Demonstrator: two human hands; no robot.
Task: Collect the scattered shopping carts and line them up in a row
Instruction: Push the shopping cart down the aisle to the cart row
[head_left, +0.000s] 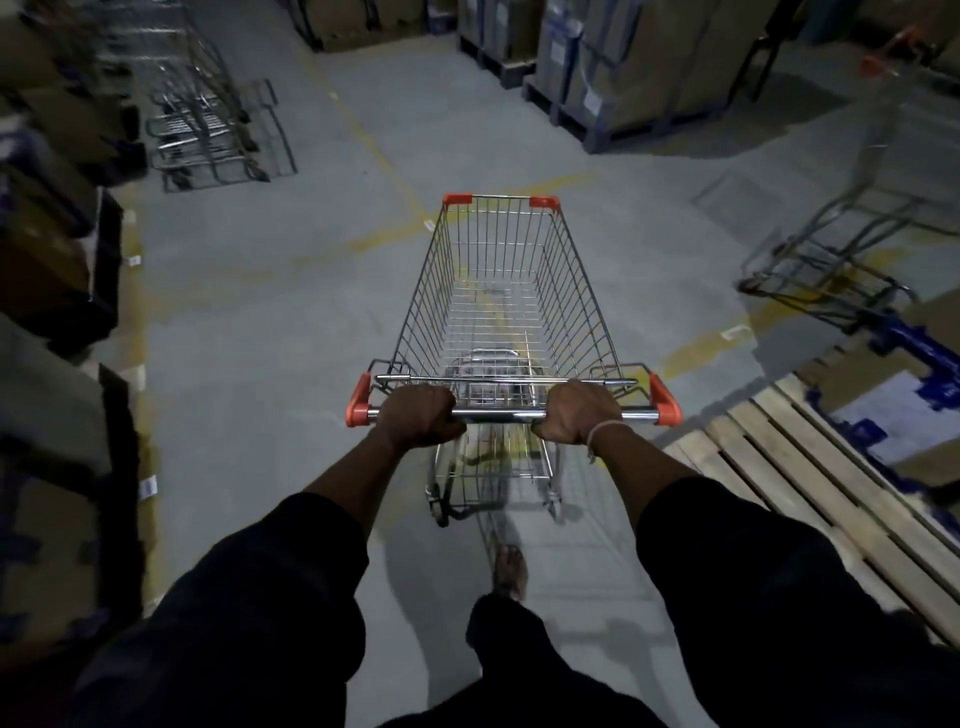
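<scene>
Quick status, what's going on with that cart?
Both hands, left hand and right hand, gripping cart handle. Cart row far left. Stray cart right. Aisle ahead open.

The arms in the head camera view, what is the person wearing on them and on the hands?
Both arms wear dark, loose sleeves pushed up to about mid-forearm. The left hand is bare, with nothing on its wrist. The right hand is bare too, with a thin pale band around its wrist. No gloves or rings show.

nested carts (208, 130) blurred at upper left, lone cart (841, 249) motion-smeared at right, pallet (810, 478) cut off
</scene>
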